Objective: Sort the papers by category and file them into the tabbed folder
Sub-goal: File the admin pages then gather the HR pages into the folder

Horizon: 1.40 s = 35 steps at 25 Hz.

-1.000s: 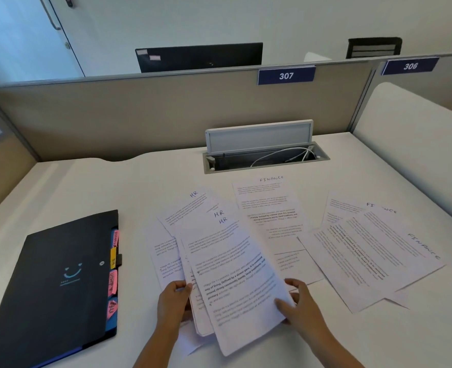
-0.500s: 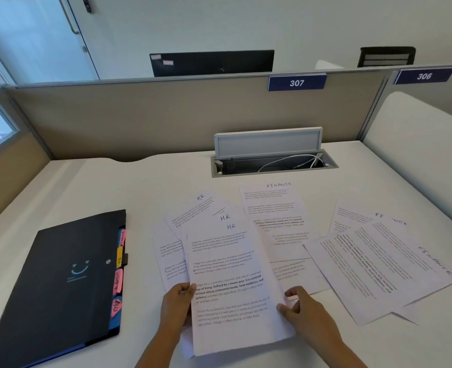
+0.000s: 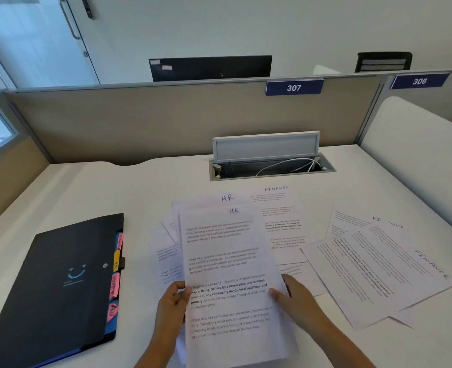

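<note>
Both hands [image 3: 174,301] grip thin white HR sheets [image 3: 230,264].

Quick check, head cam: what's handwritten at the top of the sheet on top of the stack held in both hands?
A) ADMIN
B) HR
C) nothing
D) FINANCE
B: the top sheet of the stack held between the left hand and right hand has "HR" handwritten at its head; the FINANCE sheets lie apart to the right.
</note>
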Tool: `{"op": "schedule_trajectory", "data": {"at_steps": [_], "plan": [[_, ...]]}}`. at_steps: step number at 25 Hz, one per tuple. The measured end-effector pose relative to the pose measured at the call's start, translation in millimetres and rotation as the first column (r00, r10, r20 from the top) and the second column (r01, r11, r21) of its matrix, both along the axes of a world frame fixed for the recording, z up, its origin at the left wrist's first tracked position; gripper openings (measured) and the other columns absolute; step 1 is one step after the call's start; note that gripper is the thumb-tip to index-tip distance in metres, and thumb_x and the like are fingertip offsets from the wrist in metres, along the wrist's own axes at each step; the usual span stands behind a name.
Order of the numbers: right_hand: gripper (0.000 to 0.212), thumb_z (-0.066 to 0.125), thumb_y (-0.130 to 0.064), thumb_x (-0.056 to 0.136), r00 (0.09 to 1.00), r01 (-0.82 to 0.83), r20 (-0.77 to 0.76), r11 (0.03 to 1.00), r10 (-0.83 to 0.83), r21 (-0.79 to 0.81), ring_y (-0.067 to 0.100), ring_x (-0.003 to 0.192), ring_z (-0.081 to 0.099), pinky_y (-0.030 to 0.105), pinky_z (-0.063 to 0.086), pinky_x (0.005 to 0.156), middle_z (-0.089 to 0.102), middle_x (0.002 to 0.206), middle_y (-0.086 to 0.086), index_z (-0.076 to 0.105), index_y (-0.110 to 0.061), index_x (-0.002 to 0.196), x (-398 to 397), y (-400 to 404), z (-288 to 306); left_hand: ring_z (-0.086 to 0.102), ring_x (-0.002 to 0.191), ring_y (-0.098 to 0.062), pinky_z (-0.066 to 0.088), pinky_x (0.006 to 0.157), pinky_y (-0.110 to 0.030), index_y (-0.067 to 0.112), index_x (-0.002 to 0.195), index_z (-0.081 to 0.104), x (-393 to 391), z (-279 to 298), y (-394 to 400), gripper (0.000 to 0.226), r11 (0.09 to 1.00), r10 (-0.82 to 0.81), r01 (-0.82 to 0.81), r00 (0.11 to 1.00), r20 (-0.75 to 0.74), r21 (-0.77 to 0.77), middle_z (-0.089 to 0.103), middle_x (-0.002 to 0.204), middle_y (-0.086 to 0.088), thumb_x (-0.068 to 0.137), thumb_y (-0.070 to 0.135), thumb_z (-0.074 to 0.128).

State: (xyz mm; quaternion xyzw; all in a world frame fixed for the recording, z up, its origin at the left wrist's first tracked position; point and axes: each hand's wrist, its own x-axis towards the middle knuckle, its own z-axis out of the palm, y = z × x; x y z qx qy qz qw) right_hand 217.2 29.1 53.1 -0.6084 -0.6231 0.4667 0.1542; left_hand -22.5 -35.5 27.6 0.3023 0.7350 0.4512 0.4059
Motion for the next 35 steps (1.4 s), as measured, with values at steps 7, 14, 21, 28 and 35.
{"op": "schedule_trajectory", "data": {"at_steps": [7,14,21,28,35], "plan": [[0.015,0.052,-0.025,0.091,0.961,0.197,-0.245,0.939,-0.128,0.281,0.008,0.079,0.062,0.009,0.044,0.049,0.061,0.089,-0.006,0.051,-0.021,0.106,-5,8,37,0.069,0.071,-0.005,0.055,0.058,-0.014,0.024,0.088,0.055,19,54,10,0.017,0.957,0.031,-0.009,0.997,-0.072,0.289,0.07,0.083,0.006,0.094,0.014,0.043],[0.033,0.041,-0.037,0.082,0.88,0.302,-0.463,0.876,-0.105,0.375,0.001,0.076,0.064,0.007,0.049,0.054,0.061,0.094,-0.009,0.048,-0.021,0.109,-14,8,48,0.061,0.078,-0.001,0.05,0.06,-0.007,0.026,0.081,0.054,36,79,12,0.028,0.883,0.097,-0.065,0.994,-0.046,0.465,0.063,0.083,0.012,0.093,0.004,0.042],[0.008,0.043,-0.02,0.093,0.877,0.291,-0.473,0.877,-0.084,0.382,0.0,0.081,0.063,0.013,0.053,0.058,0.062,0.091,-0.005,0.048,-0.025,0.098,-15,8,38,0.059,0.083,-0.007,0.05,0.055,-0.007,0.038,0.09,0.048,36,77,12,0.023,0.889,0.096,-0.046,0.992,-0.088,0.456,0.061,0.089,0.013,0.094,0.017,0.04],[0.023,0.032,-0.001,0.095,0.864,0.288,-0.503,0.849,-0.031,0.442,-0.004,0.079,0.061,0.007,0.049,0.057,0.061,0.077,-0.026,0.049,-0.017,0.096,-13,5,53,0.059,0.08,0.005,0.053,0.058,-0.011,0.035,0.09,0.049,42,87,11,0.023,0.837,0.116,-0.079,0.993,-0.036,0.541,0.062,0.08,0.025,0.095,0.018,0.034],[0.019,0.038,-0.013,0.096,0.897,0.292,-0.402,0.927,-0.181,0.234,0.011,0.092,0.059,0.01,0.05,0.056,0.06,0.096,-0.01,0.049,-0.018,0.11,-12,-3,2,0.058,0.089,-0.005,0.046,0.065,-0.012,0.04,0.093,0.047,52,40,13,0.022,0.936,0.059,-0.052,0.998,-0.01,0.348,0.059,0.095,0.018,0.096,0.02,0.039]]}}
